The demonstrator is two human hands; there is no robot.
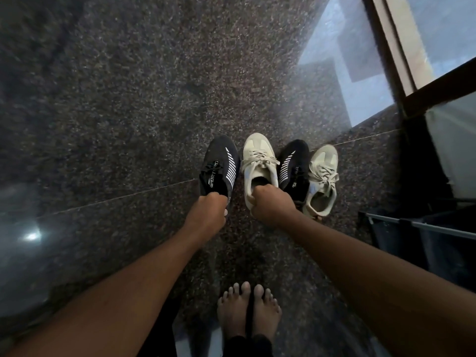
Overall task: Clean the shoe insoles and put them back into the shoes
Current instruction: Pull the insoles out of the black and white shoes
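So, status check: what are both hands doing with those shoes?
Left hand gripping heel of far-left black shoe. Right hand gripping heel of cream shoe beside it. Insoles not visible. Nothing in the way.

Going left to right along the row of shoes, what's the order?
First black shoe, gripped by the left hand → first cream shoe, gripped by the right hand → second black shoe → second cream shoe.
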